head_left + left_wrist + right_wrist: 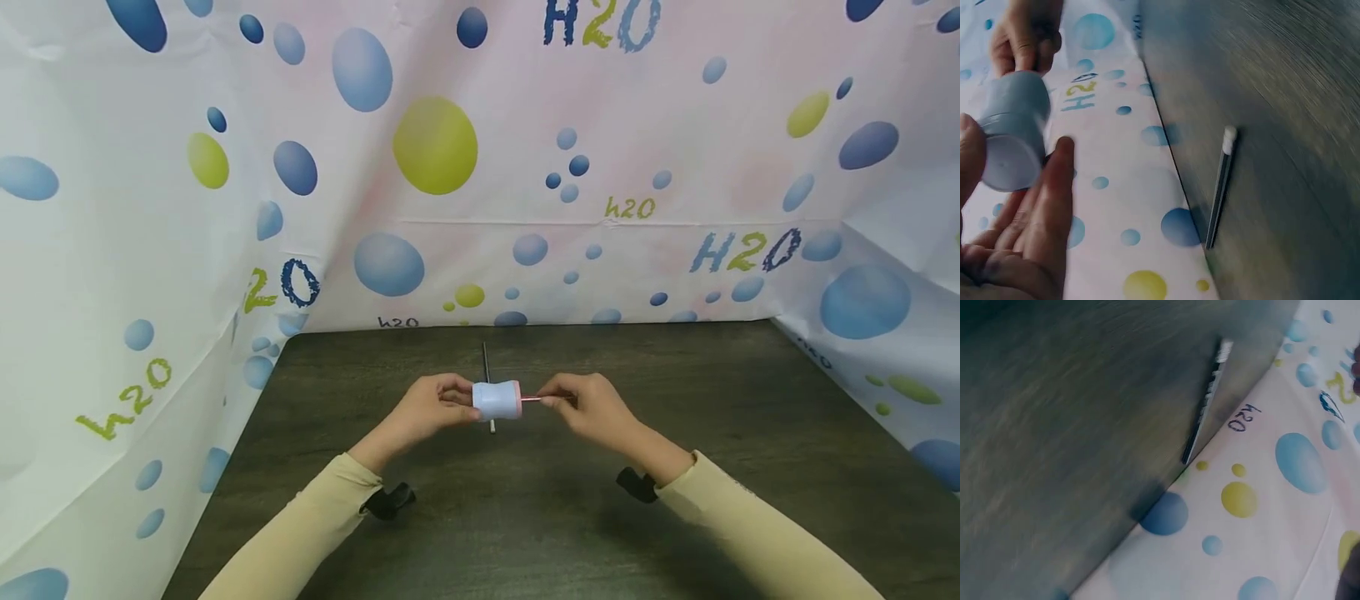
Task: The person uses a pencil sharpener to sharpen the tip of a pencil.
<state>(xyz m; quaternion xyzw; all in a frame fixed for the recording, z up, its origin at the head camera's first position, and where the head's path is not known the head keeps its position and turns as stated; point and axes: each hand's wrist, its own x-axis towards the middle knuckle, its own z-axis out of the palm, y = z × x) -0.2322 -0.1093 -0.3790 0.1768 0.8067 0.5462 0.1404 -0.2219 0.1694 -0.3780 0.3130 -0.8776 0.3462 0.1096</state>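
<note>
Above the table, my left hand holds a light blue waisted cylinder with a pink rim, thumb on one side and fingers on the other. In the left wrist view the cylinder turns its round flat end toward the camera. From the pink end a thin reddish rod sticks out, and my right hand pinches it between thumb and fingers. Whether the rod continues inside the cylinder is hidden. Beneath lies a dark pencil with a white end, partly covered by the cylinder in the head view.
The dark wooden table is bordered at the back and sides by a white sheet printed with blue and green dots. The pencil lies near the table's back edge. Black wrist straps show below the sleeves.
</note>
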